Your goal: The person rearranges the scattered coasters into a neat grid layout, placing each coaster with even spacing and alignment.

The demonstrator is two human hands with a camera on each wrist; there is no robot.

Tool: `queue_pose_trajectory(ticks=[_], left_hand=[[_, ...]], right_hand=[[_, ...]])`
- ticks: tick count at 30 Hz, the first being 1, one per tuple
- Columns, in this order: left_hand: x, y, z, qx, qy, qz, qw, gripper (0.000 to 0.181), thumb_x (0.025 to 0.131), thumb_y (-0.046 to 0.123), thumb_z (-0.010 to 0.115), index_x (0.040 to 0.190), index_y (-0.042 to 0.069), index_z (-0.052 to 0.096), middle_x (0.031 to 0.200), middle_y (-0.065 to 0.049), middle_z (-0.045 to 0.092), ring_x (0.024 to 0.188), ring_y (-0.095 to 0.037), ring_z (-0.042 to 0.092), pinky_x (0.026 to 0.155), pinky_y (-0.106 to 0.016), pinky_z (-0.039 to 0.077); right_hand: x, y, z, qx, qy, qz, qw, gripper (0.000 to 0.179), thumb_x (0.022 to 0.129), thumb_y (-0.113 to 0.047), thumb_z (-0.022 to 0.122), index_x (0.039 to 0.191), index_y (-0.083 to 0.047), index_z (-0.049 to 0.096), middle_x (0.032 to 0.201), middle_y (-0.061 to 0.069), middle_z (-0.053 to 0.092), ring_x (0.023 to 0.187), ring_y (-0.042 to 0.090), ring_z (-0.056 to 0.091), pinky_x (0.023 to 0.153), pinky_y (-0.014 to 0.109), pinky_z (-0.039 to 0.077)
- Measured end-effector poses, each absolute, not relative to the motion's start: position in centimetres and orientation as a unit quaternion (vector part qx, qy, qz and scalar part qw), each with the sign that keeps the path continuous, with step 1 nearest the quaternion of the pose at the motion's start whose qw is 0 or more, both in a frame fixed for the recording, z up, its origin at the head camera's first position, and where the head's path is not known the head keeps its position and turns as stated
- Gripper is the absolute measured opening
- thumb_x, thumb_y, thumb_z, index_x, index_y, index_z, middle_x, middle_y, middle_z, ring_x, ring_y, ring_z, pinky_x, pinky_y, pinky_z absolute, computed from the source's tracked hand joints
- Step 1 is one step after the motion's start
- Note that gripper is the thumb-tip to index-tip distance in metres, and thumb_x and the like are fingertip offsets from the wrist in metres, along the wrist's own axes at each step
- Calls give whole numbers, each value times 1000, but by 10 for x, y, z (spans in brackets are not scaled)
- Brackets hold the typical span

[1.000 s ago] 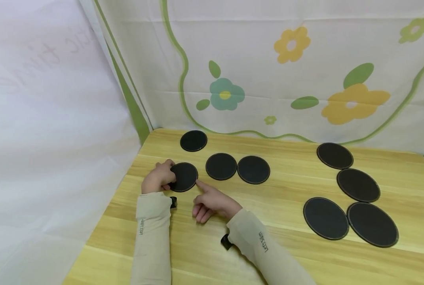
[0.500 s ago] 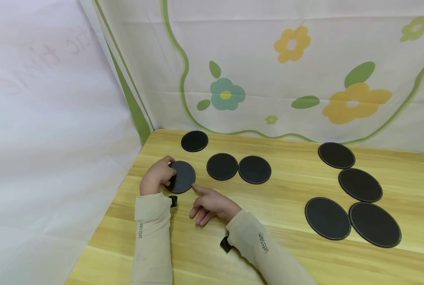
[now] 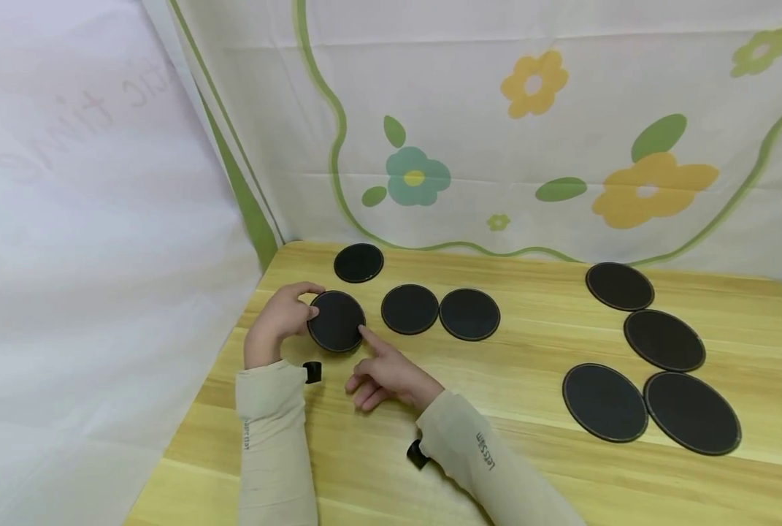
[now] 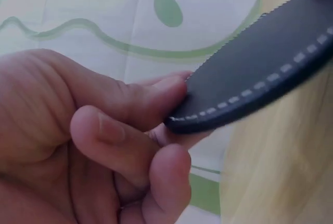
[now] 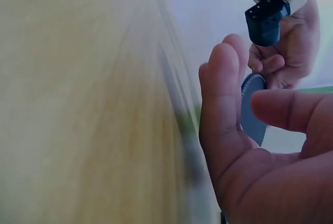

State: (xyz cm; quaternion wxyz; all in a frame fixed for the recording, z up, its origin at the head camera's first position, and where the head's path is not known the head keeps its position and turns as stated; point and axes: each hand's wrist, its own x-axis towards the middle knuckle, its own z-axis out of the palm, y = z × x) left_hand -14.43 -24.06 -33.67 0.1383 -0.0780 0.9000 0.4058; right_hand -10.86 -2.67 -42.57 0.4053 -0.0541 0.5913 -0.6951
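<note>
The left hand (image 3: 279,321) pinches a tilted black disc (image 3: 338,321), while the right hand (image 3: 393,376), index finger straight, touches its rim; I count seven more discs (image 3: 469,314) on the worktop (image 3: 522,365)

- Head: high behind the disc (image 3: 336,325), facing forward and down.
- Left wrist: close beside the disc, facing the curtain (image 4: 104,8) past the left hand (image 4: 99,135).
- Right wrist: farther from the disc, facing it past the right hand (image 5: 260,174).
- All three share the disc.
</note>
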Motion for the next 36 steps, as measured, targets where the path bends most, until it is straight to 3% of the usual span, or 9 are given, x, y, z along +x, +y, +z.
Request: queue_pose_trajectory(ticks=[3,6,10,15,20,30,36], left_hand=[[-145,-238,-334,-71,893,425,132,45,102,2,52,147,8,53,79,-8,63,46,-12,41,55,-31,43],[-146,-236,-333,-62,884,442,139,46,102,2,53,147,8,52,61,-2,49,46,-14,42,57,-33,45],[-147,-230,-335,-47,879,452,147,46,102,3,54,147,7,52,53,2,39,47,-16,44,59,-35,44],[-149,-223,-335,-30,874,464,142,47,102,4,54,148,7,51,61,-2,48,51,-18,46,60,-35,43],[-151,-219,-337,12,877,466,121,50,102,4,55,151,7,47,81,-9,61,56,-18,49,60,-33,43],[-157,-205,-342,66,839,531,96,53,102,1,57,154,11,45,72,-10,55,57,-22,54,62,-32,54],[-161,-193,-342,75,812,570,101,54,103,1,56,155,9,42,79,-12,54,58,-19,55,58,-27,52]], right_hand=[[-108,-29,-424,-53,605,-705,366,89,96,-1,52,164,-33,3,96,24,72,54,21,67,54,37,59],[-107,-30,-421,-51,617,-720,313,92,96,0,52,164,-31,-2,103,24,71,57,21,68,56,37,59],[-108,-29,-418,-45,613,-750,246,89,100,0,52,164,-23,-6,103,29,68,60,22,68,57,37,59],[-111,-23,-413,-25,598,-775,204,80,103,-1,52,164,-13,2,89,24,67,59,20,68,59,36,59],[-117,-13,-411,-21,591,-789,168,72,105,-2,51,164,-13,12,85,23,65,59,18,67,60,34,59],[-129,6,-410,-24,570,-812,122,67,105,-4,53,161,-29,26,87,28,64,59,19,66,60,35,59],[-136,23,-406,-24,559,-821,113,62,106,-7,52,161,-24,28,78,14,65,56,17,64,58,31,57]])
